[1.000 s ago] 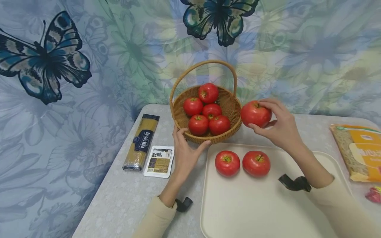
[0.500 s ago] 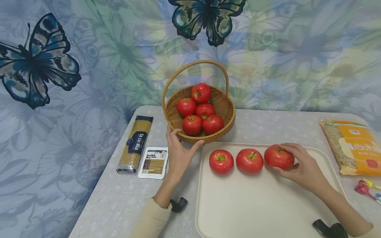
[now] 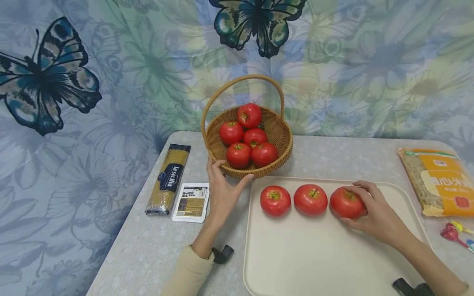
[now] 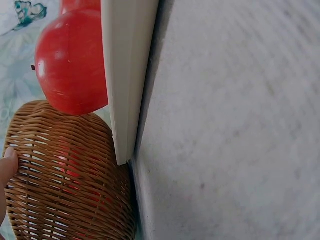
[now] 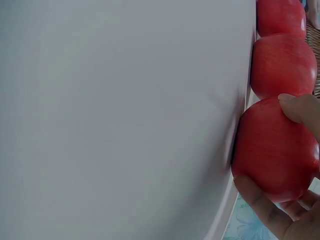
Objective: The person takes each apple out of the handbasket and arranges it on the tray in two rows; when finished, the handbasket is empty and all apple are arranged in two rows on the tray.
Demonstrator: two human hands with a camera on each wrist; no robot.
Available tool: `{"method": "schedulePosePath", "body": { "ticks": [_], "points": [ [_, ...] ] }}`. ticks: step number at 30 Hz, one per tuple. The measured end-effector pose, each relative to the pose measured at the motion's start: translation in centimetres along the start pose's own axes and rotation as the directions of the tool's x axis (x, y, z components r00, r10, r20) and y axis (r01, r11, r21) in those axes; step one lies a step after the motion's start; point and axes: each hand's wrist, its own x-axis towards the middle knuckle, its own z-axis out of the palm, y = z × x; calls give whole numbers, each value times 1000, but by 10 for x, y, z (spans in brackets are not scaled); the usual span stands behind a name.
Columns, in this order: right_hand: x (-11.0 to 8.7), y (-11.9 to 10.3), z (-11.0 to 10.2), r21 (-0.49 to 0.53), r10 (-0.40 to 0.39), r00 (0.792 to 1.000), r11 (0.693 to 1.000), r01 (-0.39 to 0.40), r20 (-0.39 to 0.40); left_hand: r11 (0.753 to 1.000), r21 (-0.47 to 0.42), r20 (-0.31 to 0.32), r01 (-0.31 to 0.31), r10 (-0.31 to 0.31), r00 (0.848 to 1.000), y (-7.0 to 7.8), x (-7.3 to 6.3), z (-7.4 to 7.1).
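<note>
My right hand (image 3: 377, 216) grips a red apple (image 3: 347, 203) on the cream tray (image 3: 314, 255); in the right wrist view, thumb and fingers lie around that apple (image 5: 275, 150). To its left, two more apples stand in a row, a middle apple (image 3: 310, 200) and a left apple (image 3: 275, 201). Behind the tray, a wicker basket (image 3: 284, 142) with an arched handle leans toward me and holds several red apples. My left hand (image 3: 224, 195) holds the basket's front left rim, its thumb along the front. Only part of that hand shows in the left wrist view.
Left of the basket lie a pack of spaghetti (image 3: 170, 176) and a flat white packet (image 3: 190, 202). On the right are an orange and clear bag of grain-like food (image 3: 438, 181) and some lollipops (image 3: 453, 232). A butterfly-patterned cloth (image 3: 333, 82) hangs behind the table.
My right hand has brought the third apple down from beside the basket onto the tray, right of the other two. The left hand has stayed at the basket rim.
</note>
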Motion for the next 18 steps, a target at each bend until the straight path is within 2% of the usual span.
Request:
{"method": "schedulePosePath", "body": {
  "ticks": [4,9,13,18],
  "points": [
    [0,-1,-1,-13,15,1000,1000,-14,21,1000,14,7,-2,1,1000,1,0,-1],
    [9,-11,-11,-49,-29,999,998,30,33,1000,31,12,4,-5,1000,0,0,-2],
    [30,-27,-26,-39,-148,989,988,147,-4,999,49,9,12,-13,1000,0,0,-1],
    [67,-48,-38,-27,-304,953,952,303,-19,998,58,9,10,-10,1000,1,-1,-2]
  ]
}}
